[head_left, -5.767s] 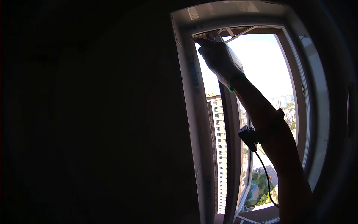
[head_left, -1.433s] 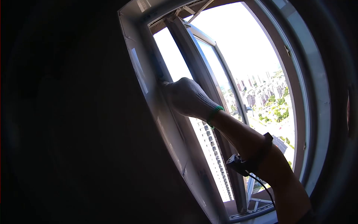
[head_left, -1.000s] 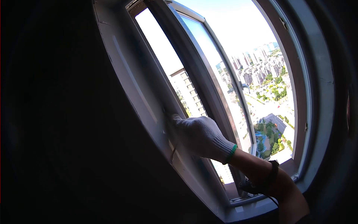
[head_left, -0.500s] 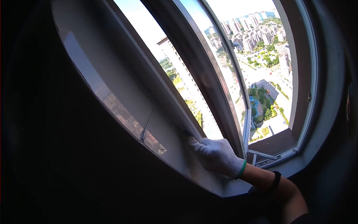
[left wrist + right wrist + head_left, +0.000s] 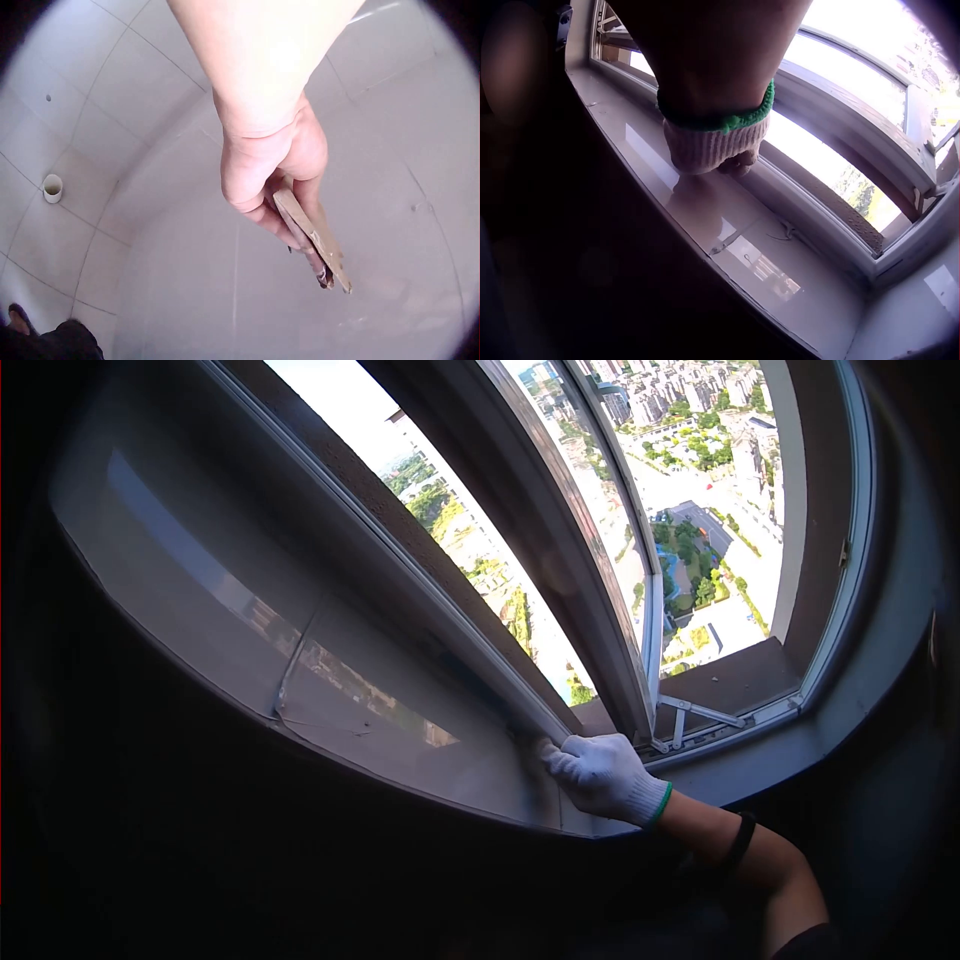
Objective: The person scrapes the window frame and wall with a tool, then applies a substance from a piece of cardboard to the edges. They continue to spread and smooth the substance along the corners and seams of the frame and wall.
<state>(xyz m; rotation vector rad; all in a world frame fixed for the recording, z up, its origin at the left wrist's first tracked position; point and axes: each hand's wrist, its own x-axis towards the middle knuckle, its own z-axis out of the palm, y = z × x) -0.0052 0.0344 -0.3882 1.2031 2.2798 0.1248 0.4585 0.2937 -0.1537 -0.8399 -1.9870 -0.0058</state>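
Observation:
My right hand (image 5: 605, 775), in a white knitted glove with a green cuff, is at the lower part of the window frame (image 5: 470, 620), curled fingers against the strip between frame and sill. The right wrist view shows the glove (image 5: 712, 142) from behind, and I cannot tell whether its fingers hold anything. In the left wrist view my bare left hand (image 5: 262, 169) grips a flat tan piece (image 5: 307, 225) like folded cardboard, dark brown at its far end. The left hand is outside the head view.
The glossy sill (image 5: 215, 595) has a crack across it. An outward-opened window sash (image 5: 560, 510) stands on a white hinge arm (image 5: 700, 712), with buildings far below. A small white cup (image 5: 52, 188) stands on the tiled floor (image 5: 52, 247), near a foot (image 5: 21, 319).
The right hand has moved from the frame's top corner down along its side to the bottom corner. The head view has tilted downward, showing more sill and ground outside.

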